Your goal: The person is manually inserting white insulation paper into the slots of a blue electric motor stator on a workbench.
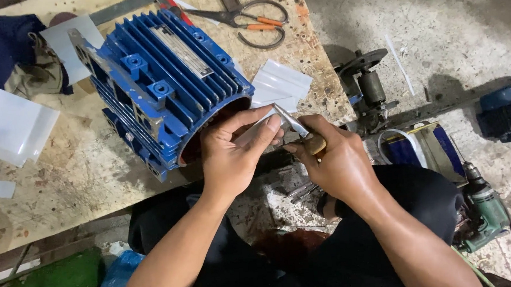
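Blue finned motor housing point(165, 84) lies on its side on plywood bench point(53, 177), open end twd person. Left hand point(233, 156) at that opening, fingers pinched on white sheet strip point(254, 126). Right hand point(332, 163) closed round wood-handled metal tool point(298, 129), tip at strip. Scissors point(249, 21) at bench's far edge; green drill point(483, 210) on floor at right

One blue motor housing point(159, 84), one pair of scissors point(249, 21), two hands — left point(233, 156), right point(332, 160) — one green drill point(486, 210)

The left hand point(230, 156) hid the open mouth of the blue ribbed metal motor housing point(159, 84). The right hand point(332, 157) covered most of the wooden-handled tool point(312, 141).
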